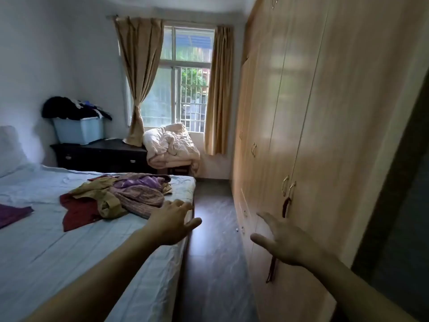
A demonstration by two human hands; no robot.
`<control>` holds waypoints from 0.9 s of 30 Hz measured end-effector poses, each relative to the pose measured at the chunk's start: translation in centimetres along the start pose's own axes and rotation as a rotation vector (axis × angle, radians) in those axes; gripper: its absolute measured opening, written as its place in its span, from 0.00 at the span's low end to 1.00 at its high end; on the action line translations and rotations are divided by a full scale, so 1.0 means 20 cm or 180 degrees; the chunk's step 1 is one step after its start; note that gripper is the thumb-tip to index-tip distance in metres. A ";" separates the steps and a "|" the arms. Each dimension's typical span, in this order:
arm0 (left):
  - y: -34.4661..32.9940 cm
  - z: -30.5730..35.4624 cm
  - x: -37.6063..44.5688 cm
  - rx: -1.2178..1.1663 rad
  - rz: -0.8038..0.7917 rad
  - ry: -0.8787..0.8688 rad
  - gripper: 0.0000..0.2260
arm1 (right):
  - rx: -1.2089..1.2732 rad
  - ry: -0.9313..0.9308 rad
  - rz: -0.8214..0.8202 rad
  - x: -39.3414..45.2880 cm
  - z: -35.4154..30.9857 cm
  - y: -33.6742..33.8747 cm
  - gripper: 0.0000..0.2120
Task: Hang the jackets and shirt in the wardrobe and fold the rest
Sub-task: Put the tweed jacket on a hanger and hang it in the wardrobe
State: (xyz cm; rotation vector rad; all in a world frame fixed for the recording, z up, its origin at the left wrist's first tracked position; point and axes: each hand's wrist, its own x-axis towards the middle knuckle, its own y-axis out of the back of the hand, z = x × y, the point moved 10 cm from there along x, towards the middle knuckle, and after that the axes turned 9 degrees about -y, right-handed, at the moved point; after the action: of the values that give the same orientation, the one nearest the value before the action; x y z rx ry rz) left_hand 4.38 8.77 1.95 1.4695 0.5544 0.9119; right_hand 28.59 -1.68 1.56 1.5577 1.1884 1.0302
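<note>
A loose heap of olive, purple and maroon clothes lies across the pale blue bed, long axis seemingly left-right. Left hand and right hand hover empty, fingers spread, beside the shut light wooden wardrobe.

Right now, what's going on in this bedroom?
A person stands between the bed and a closed wardrobe, both hands empty and spread. The left hand reaches over the bed's edge toward a heap of loose clothes; the right hand is out toward the wardrobe doors. A purple piece lies flat, apart from the heap. Nothing is being held.
</note>
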 end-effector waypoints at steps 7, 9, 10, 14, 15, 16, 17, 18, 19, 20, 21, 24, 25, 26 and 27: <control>-0.10 -0.07 0.55 0.0186 -0.0111 0.0283 0.30 | 0.0029 0.0110 -0.0147 0.61 0.10 -0.05 0.38; -0.12 -0.11 0.69 0.0204 -0.0069 0.0337 0.30 | 0.0078 0.0199 -0.0136 0.78 0.10 -0.05 0.37; -0.15 -0.14 0.75 0.0183 -0.0098 0.0389 0.30 | 0.0123 0.0226 -0.0128 0.86 0.10 -0.05 0.37; -0.29 -0.27 1.00 0.0102 -0.0281 0.0547 0.33 | 0.0276 0.0186 -0.0022 1.17 0.09 -0.09 0.35; -0.32 -0.31 1.07 0.0082 -0.0282 0.0559 0.33 | 0.0300 0.0174 -0.0019 1.24 0.09 -0.11 0.34; -0.34 -0.35 1.14 0.0073 -0.0286 0.0582 0.33 | 0.0302 0.0166 -0.0041 1.33 0.09 -0.14 0.34; -0.36 -0.40 1.22 0.0056 -0.0254 0.0573 0.33 | 0.0291 0.0169 -0.0061 1.41 0.08 -0.16 0.34; -0.38 -0.44 1.30 0.0018 -0.0239 0.0576 0.33 | 0.0269 0.0160 -0.0094 1.49 0.08 -0.18 0.34; -0.41 -0.49 1.39 -0.0006 -0.0212 0.0569 0.33 | 0.0232 0.0155 -0.0104 1.58 0.08 -0.20 0.34; -0.43 -0.54 1.46 -0.0053 -0.0206 0.0570 0.32 | 0.0184 0.0137 -0.0117 1.66 0.08 -0.22 0.34; -0.46 -0.59 1.54 -0.0093 -0.0185 0.0554 0.32 | 0.0150 0.0112 -0.0119 1.76 0.08 -0.23 0.34; -0.55 -0.72 1.79 -0.0252 -0.0192 0.0442 0.32 | 0.0183 -0.0028 -0.0196 2.04 0.09 -0.27 0.34; -0.58 -0.77 1.87 -0.0307 -0.0206 0.0430 0.32 | 0.0192 -0.0074 -0.0223 2.14 0.10 -0.28 0.34; -0.61 -0.82 1.95 -0.0351 -0.0233 0.0435 0.33 | 0.0174 -0.0108 -0.0237 2.23 0.10 -0.29 0.34; -0.64 -0.88 2.03 -0.0355 -0.0236 0.0420 0.33 | 0.0148 -0.0142 -0.0233 2.33 0.11 -0.31 0.34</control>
State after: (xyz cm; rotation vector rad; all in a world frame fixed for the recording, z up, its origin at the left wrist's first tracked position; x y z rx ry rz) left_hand 15.86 53.10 -3.23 1.2872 0.6408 0.9705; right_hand 38.30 44.31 -0.60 1.5536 1.2373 0.9218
